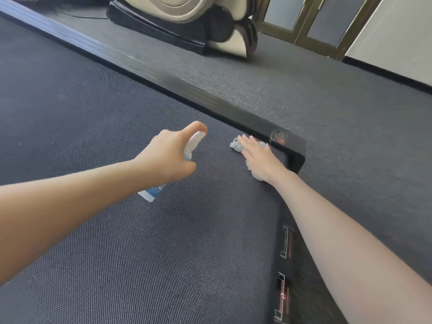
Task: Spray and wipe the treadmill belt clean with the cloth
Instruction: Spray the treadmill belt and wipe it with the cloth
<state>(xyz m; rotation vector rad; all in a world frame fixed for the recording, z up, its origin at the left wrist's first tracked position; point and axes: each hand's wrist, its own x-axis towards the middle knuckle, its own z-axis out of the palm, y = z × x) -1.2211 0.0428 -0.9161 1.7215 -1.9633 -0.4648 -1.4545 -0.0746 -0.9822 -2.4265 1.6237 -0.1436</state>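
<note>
Two hands share the job. The left hand (171, 157) grips the bottle (192, 142), fingers wrapped round its body and forefinger curled over the spray head. The nozzle points ahead and down at the belt (105, 127), likely so the mist lands just beside the patch being wiped. Whether it is spraying right now I cannot tell. To the right, the right hand (259, 155) lies flat, fingers straight, and presses the cloth (237, 146) onto the belt's far right corner. The cloth sits hard against the rail (286, 140), probably because grime collects along that edge. A flat palm spreads pressure over more cloth. Carpet (362, 118) lies beyond.
</note>
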